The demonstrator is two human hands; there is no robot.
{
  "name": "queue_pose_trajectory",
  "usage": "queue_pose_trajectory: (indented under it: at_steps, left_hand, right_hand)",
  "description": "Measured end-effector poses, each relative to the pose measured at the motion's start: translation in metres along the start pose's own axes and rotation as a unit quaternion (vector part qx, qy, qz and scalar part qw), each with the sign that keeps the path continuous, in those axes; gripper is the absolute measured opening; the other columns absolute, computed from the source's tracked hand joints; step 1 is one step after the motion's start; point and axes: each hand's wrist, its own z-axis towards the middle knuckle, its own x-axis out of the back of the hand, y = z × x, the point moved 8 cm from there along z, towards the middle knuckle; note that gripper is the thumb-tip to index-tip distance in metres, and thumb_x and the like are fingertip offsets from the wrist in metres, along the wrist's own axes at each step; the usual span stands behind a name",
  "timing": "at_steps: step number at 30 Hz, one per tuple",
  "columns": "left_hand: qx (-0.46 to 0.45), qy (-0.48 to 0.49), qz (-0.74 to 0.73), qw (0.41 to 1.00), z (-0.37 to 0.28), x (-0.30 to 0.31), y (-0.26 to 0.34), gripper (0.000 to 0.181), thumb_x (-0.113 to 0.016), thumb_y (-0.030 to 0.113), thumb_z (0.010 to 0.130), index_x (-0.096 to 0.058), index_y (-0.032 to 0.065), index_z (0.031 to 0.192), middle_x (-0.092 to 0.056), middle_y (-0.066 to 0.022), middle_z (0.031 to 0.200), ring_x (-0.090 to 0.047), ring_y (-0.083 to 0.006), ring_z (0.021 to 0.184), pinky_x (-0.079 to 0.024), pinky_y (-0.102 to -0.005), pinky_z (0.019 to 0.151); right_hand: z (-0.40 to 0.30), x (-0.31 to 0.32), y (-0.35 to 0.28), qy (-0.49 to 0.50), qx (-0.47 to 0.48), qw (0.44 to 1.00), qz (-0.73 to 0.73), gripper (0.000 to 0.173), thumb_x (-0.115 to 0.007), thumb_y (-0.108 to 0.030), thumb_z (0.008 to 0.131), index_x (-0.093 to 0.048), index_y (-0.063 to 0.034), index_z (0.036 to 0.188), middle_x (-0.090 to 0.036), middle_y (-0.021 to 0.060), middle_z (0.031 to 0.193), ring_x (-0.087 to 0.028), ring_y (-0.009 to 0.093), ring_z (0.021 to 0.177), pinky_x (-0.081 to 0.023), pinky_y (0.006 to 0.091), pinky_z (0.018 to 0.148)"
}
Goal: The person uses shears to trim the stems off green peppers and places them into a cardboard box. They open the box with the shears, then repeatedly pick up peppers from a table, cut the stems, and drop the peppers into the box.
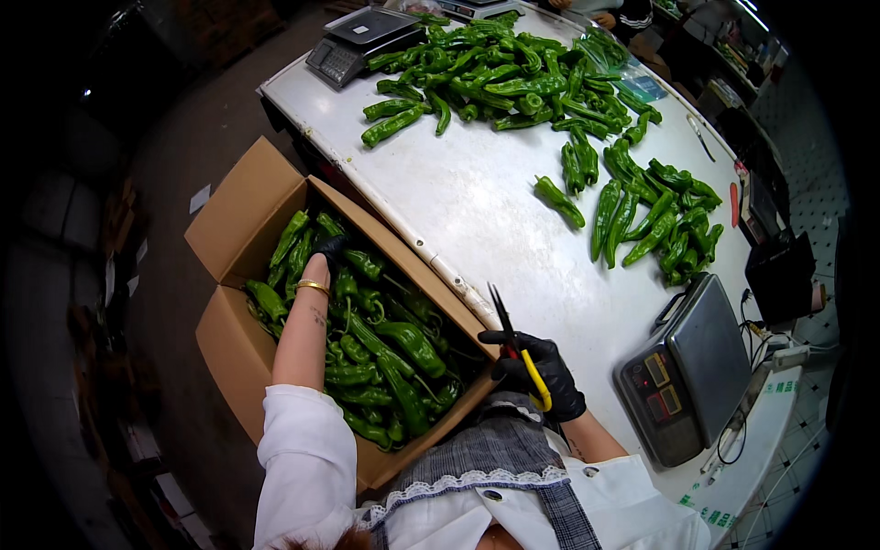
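Observation:
My left hand (330, 249), in a black glove, reaches into an open cardboard box (405, 251) of long green peppers (395, 350). Peppers lie around its fingers, which are mostly hidden, so I cannot tell whether they grip one. Over the box's near right corner, my right hand (546, 371), also black-gloved, holds a pair of scissors (512, 337). Their yellow and red handle sits in the fingers, and the narrow dark blades point up and away, slightly apart.
The white table (467, 199) bears a large pepper heap (495, 75) and a smaller pile (660, 213). Digital scales stand at the right (687, 371) and far left (364, 41), with cables by the nearer one. A knife (700, 137) lies near the far edge. Another person's hands (605, 19) show beyond.

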Motion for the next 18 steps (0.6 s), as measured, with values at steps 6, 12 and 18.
queue_pose_trajectory:
  at_steps: [6,12,18]
  left_hand:
    - [-0.013,-0.099,-0.254,0.962,-0.083,-0.005,0.026,0.019,-0.061,0.017,0.071,-0.065,0.0034,0.083,-0.062,-0.0090,0.080,-0.058,-0.0221,0.072,-0.049,-0.0362,0.067]
    - [-0.228,-0.061,-0.449,0.862,-0.226,0.049,0.050,0.033,-0.058,0.002,0.076,-0.053,0.0066,0.108,-0.058,-0.0050,0.097,-0.057,-0.0209,0.088,-0.048,-0.0352,0.079]
    - [-0.423,0.053,-0.414,0.804,-0.322,0.071,0.050,0.056,-0.053,-0.004,0.079,-0.032,0.0083,0.130,-0.048,-0.0090,0.121,-0.040,-0.0232,0.119,-0.036,-0.0412,0.099]
  right_hand:
    - [0.001,-0.042,0.014,-0.115,-0.013,0.993,-0.005,0.045,-0.047,-0.026,0.090,-0.040,-0.0029,0.127,-0.051,-0.0012,0.077,-0.049,0.006,0.066,-0.041,0.0213,0.061]
    - [-0.003,-0.069,0.018,-0.166,0.353,0.838,-0.382,0.044,-0.042,-0.025,0.093,-0.036,-0.0003,0.129,-0.056,0.0084,0.099,-0.053,0.014,0.085,-0.042,0.0287,0.081]
    - [0.026,-0.118,0.023,-0.203,0.136,0.922,-0.300,0.037,-0.050,-0.026,0.088,-0.045,0.0004,0.113,-0.055,0.0163,0.085,-0.054,0.024,0.078,-0.042,0.0326,0.071]
